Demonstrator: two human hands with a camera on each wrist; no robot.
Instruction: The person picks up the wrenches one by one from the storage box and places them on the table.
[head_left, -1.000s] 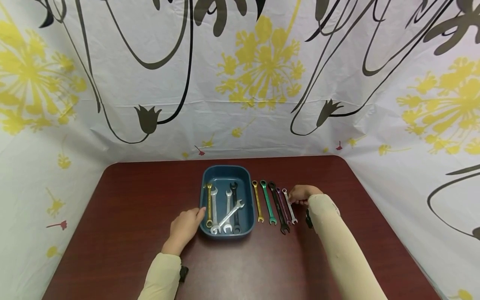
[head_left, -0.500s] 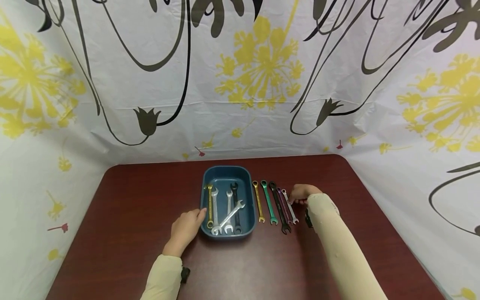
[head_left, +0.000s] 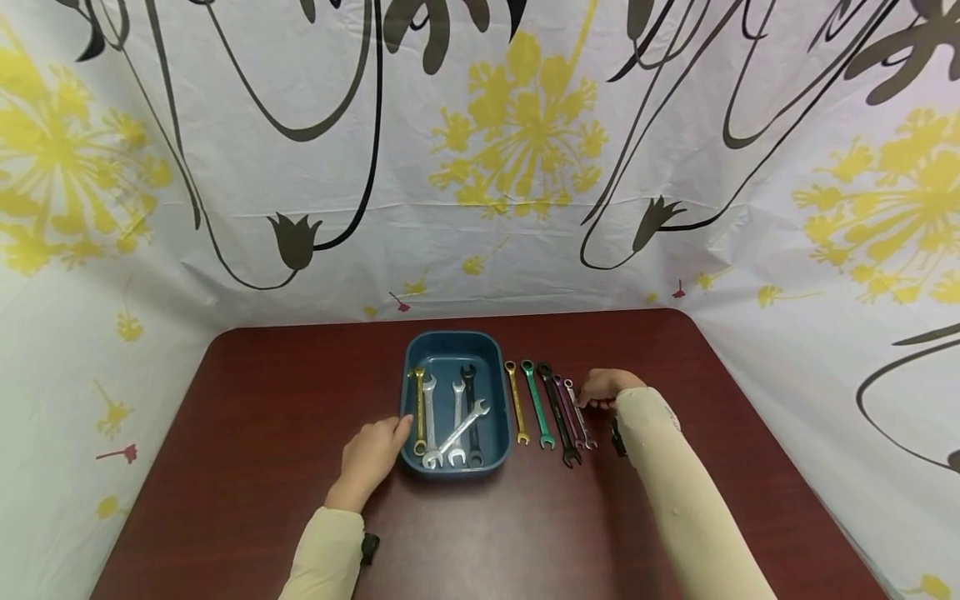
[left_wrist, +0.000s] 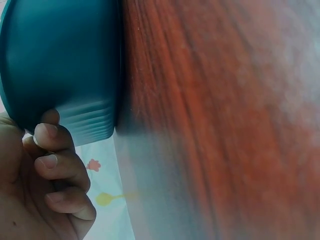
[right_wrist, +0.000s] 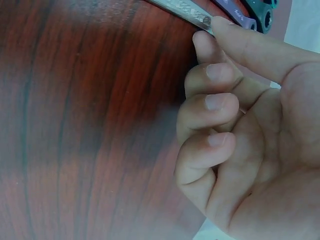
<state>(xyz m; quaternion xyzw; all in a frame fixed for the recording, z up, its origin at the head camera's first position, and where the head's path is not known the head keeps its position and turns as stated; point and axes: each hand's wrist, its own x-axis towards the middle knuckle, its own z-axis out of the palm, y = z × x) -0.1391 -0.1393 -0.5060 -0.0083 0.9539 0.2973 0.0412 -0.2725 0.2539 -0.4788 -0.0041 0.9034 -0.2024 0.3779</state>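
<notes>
My left hand (head_left: 372, 454) grips the left rim of a blue tray (head_left: 489, 350); in the left wrist view its fingers curl beside the tray's wall (left_wrist: 65, 50). Inside the tray lie several wrenches: a gold one (head_left: 419, 408), silver ones, one of them slanted across another (head_left: 468, 421), and a black one (head_left: 469, 387). My right hand (head_left: 606, 387) pinches the silver wrench (head_left: 572, 396) at the right end of a row on the table. The right wrist view has thumb and forefinger at the tip of that wrench's shank (right_wrist: 187, 11); the other fingers are curled in.
Left of the silver wrench the row holds a purple wrench (head_left: 564, 408), a black wrench (head_left: 555, 410), a green wrench (head_left: 537, 404) and a gold wrench (head_left: 517, 402). All lie on a dark red table (head_left: 300, 400). A patterned cloth (head_left: 480, 275) hangs behind it.
The silver wrench at my right hand looks thinner and darker than before, as if turned a little. Both hands stay nearly in place.
</notes>
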